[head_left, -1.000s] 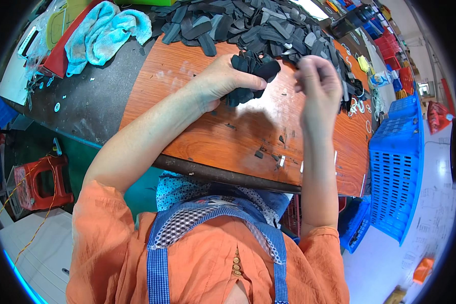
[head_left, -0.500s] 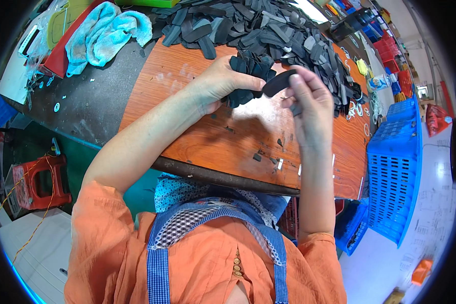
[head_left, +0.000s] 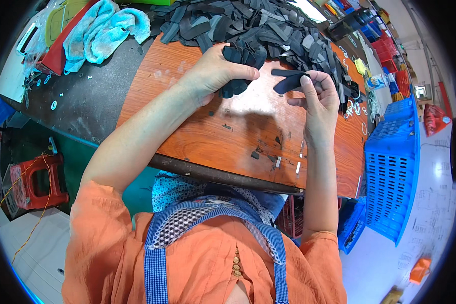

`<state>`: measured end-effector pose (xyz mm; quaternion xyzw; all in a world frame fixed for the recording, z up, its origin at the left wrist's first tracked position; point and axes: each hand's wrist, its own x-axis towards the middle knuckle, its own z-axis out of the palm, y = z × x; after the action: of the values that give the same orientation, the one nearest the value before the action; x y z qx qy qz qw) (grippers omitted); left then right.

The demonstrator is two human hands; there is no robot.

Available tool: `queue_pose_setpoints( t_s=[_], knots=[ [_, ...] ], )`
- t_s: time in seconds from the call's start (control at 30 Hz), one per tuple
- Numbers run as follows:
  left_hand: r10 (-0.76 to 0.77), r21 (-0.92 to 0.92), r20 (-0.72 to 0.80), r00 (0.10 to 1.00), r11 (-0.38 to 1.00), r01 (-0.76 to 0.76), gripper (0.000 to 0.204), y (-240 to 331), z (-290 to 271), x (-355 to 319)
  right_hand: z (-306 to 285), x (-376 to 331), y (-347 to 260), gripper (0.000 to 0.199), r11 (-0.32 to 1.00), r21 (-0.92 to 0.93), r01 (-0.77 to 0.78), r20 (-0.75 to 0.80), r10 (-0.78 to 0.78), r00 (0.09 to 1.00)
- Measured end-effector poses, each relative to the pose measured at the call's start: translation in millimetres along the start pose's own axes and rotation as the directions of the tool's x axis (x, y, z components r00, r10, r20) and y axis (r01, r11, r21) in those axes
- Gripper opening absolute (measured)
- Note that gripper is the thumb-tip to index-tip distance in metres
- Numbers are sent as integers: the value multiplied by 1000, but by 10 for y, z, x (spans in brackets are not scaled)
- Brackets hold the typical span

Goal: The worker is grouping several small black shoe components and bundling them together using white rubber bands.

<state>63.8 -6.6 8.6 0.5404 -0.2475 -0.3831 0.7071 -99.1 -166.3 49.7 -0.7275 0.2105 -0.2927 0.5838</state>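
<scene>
My left hand (head_left: 215,73) is closed round a thick bunch of flat black strips (head_left: 243,58), its thumb pressed along the near side. To its right, my right hand (head_left: 319,93) pinches two black strips (head_left: 289,82) between thumb and fingers; they fan apart at their left ends. The strips look thin, slightly curved and round-ended; their material I cannot tell. A gap separates the two hands, both held above the wooden tabletop (head_left: 197,137). Just beyond them lies a large heap of similar black and grey strips (head_left: 268,30).
A light blue towel (head_left: 104,35) lies at the far left beside a red box (head_left: 55,58). Small dark scraps (head_left: 256,155) dot the near tabletop. Blue plastic crates (head_left: 392,172) stand at the right edge. A red stool (head_left: 38,180) is on the floor at left.
My right hand has moved slightly right, away from the bunch. Two strips now show in it where one showed before. My left hand has shifted slightly left with the bunch.
</scene>
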Motion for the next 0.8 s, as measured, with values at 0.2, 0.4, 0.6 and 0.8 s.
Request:
queue_pose_setpoints(
  t_s=[0.2,0.4,0.6,0.8],
  knots=[
    [66,-19,-74,995,998,-67,28,79,65,-46,-319,69,237,13,993,87,-83,-109,92,990],
    [44,46,40,998,998,-46,32,46,54,-33,-731,33,447,14,942,264,-209,-220,270,938],
    [694,559,377,613,357,-748,50,-155,285,-66,-112,-233,474,12,997,-80,-13,27,15,1000],
    [371,391,216,903,815,-428,47,-162,206,-104,-134,60,261,18,894,-448,-10,-34,-5,999]
  ],
)
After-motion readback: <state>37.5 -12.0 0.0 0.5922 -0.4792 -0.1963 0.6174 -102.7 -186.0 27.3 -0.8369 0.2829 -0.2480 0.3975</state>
